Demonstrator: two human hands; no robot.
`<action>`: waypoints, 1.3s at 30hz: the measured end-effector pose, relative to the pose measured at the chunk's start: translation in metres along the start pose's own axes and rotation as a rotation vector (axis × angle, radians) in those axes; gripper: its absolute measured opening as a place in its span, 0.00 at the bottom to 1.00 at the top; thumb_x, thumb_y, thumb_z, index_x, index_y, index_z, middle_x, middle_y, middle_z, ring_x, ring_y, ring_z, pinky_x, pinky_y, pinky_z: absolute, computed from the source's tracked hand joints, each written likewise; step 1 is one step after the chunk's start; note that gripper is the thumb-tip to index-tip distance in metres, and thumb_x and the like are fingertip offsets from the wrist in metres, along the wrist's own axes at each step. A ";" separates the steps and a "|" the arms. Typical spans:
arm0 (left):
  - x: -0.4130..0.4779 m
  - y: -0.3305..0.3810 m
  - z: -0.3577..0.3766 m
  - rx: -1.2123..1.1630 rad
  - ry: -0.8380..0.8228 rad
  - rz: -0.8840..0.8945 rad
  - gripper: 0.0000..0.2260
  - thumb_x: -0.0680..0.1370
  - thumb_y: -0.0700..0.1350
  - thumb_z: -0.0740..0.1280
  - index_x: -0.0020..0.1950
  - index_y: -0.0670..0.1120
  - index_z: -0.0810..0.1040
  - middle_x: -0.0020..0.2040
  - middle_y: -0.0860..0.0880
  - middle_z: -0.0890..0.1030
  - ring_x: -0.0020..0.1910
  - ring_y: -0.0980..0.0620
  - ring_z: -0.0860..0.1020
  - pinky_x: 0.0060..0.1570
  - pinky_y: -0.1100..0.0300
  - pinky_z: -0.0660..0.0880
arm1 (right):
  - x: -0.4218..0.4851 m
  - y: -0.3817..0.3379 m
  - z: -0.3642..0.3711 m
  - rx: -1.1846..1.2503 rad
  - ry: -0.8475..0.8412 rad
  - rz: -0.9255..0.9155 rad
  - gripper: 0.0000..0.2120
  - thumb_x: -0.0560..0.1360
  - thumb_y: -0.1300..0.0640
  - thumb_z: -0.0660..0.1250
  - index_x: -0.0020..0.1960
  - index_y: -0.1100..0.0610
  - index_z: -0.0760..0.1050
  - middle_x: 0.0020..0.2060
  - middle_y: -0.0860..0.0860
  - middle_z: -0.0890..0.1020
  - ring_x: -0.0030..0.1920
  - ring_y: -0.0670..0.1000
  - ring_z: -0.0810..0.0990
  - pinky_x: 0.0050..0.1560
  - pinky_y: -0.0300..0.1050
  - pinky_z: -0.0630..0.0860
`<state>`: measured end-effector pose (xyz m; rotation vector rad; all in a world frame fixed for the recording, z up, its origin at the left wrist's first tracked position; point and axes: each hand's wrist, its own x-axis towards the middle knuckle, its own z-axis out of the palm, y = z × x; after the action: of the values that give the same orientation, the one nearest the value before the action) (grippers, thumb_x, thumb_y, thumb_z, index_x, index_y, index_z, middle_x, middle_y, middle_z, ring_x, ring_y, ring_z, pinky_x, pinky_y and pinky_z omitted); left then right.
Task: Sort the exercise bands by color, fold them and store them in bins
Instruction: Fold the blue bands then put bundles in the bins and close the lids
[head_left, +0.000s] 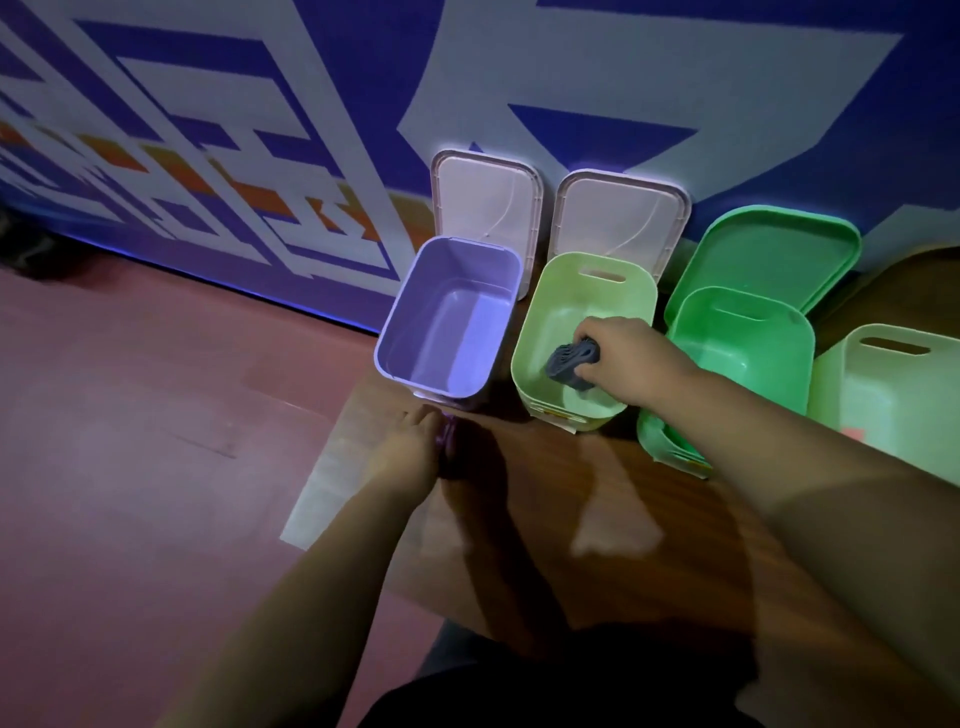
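Note:
My right hand (621, 358) reaches into the pale green bin (540, 322) and grips a folded dark grey band (569, 364) low inside it. My left hand (410, 447) rests at the table's left edge, just in front of the purple bin (400, 332), and holds a small purple band (448, 441); motion blur hides the fingers' exact pose. The purple bin holds nothing that I can see. To the right stand a brighter green bin (789, 364) and another pale green bin (831, 395).
Two pale pink lids (483, 192) (618, 213) and a green lid (779, 249) lean against the patterned wall behind the bins. The wooden table (597, 519) ends at its left edge, with reddish floor (156, 415) beyond.

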<state>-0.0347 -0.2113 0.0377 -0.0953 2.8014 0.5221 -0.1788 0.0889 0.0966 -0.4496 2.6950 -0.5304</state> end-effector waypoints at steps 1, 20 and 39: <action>0.004 -0.007 0.002 0.026 -0.002 0.027 0.13 0.82 0.41 0.66 0.67 0.44 0.79 0.69 0.43 0.77 0.64 0.38 0.77 0.54 0.48 0.76 | 0.009 -0.003 0.005 -0.043 -0.074 0.012 0.14 0.75 0.54 0.74 0.60 0.51 0.79 0.52 0.55 0.83 0.50 0.57 0.78 0.45 0.49 0.73; 0.035 -0.049 0.002 0.247 -0.246 0.258 0.32 0.77 0.48 0.70 0.80 0.45 0.66 0.76 0.43 0.70 0.74 0.38 0.69 0.66 0.47 0.73 | 0.061 -0.032 0.055 -0.216 -0.230 0.301 0.24 0.75 0.53 0.74 0.67 0.59 0.73 0.61 0.60 0.79 0.60 0.65 0.78 0.58 0.56 0.78; 0.019 -0.034 -0.070 0.025 -0.352 0.172 0.13 0.72 0.55 0.79 0.48 0.51 0.79 0.47 0.52 0.81 0.53 0.49 0.79 0.48 0.66 0.73 | -0.006 -0.114 0.031 0.213 0.169 -0.110 0.03 0.80 0.53 0.70 0.52 0.50 0.83 0.46 0.43 0.81 0.44 0.43 0.79 0.48 0.43 0.76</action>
<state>-0.0674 -0.2686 0.0832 0.2235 2.4809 0.4890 -0.1345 -0.0186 0.1185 -0.5161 2.7419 -0.9149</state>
